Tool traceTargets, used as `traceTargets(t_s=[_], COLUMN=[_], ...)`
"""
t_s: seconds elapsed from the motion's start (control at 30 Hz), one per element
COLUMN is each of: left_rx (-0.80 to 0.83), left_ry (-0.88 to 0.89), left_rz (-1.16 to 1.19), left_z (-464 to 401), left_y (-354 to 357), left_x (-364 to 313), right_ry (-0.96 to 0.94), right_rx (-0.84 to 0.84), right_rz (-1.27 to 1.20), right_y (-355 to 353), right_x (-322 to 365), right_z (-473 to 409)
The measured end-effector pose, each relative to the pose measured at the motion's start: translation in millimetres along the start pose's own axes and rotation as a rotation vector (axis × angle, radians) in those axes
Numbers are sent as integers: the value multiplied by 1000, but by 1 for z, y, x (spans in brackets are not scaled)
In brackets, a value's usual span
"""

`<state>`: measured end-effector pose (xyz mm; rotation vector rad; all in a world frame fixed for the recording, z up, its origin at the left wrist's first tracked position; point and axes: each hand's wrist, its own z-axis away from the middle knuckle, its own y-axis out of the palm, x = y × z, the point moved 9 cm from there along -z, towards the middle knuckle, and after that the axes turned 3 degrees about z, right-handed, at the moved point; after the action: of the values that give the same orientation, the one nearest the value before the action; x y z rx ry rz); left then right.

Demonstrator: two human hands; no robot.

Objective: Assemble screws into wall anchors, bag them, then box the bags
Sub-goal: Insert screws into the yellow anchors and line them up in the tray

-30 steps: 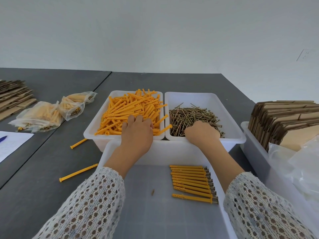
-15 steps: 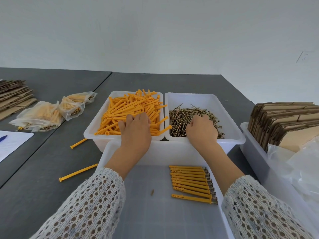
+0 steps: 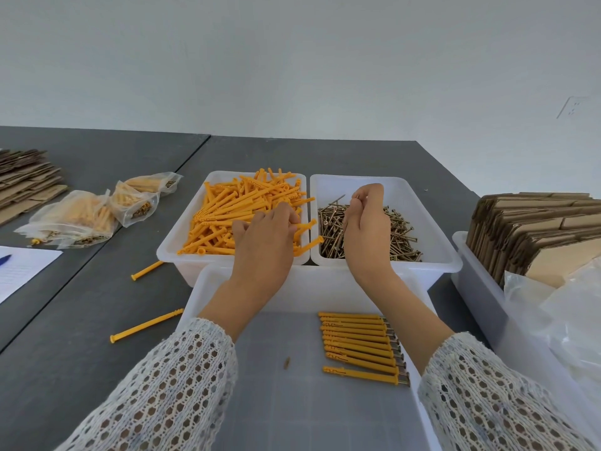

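Observation:
Two white bins stand side by side: the left bin (image 3: pixel 175 252) holds a heap of orange wall anchors (image 3: pixel 247 206), the right bin (image 3: pixel 435 252) holds brass screws (image 3: pixel 400 232). My left hand (image 3: pixel 263 242) lies over the anchors with its fingertips curled into the heap; whether it grips one is hidden. My right hand (image 3: pixel 366 222) is raised above the screws, fingers bunched and pinching a screw at their tips. In the near tray (image 3: pixel 419 288), several assembled anchors with screws (image 3: pixel 357 343) lie in a row.
Filled plastic bags (image 3: pixel 84 216) lie at the left, beside flat cardboard (image 3: pixel 26 180) and a sheet of paper (image 3: pixel 22 271). Two loose anchors (image 3: pixel 146 325) lie on the grey table. A bin with folded cartons (image 3: pixel 533 236) and clear bags (image 3: pixel 572 314) stands at the right.
My right hand has lifted out of the screw bin and turned, now pinching a screw. My left hand has shifted right and deeper into the anchor heap.

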<state>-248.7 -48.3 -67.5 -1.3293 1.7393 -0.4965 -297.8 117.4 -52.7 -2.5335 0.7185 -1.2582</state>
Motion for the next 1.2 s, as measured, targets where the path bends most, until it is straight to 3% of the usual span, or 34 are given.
traceTargets(t_s=[0.47,0.93,1.2], left_rx=[49,71,78], left_ry=[-40,53,145], left_rz=[49,53,94], left_z=[0,-1,3], left_y=[5,5,1], left_x=[5,-1,-19], right_ry=[-167,-206,-296], right_rx=[278,253,196], right_rz=[282,328,221], right_y=[26,24,18], right_x=[5,13,24], right_z=[9,11,13])
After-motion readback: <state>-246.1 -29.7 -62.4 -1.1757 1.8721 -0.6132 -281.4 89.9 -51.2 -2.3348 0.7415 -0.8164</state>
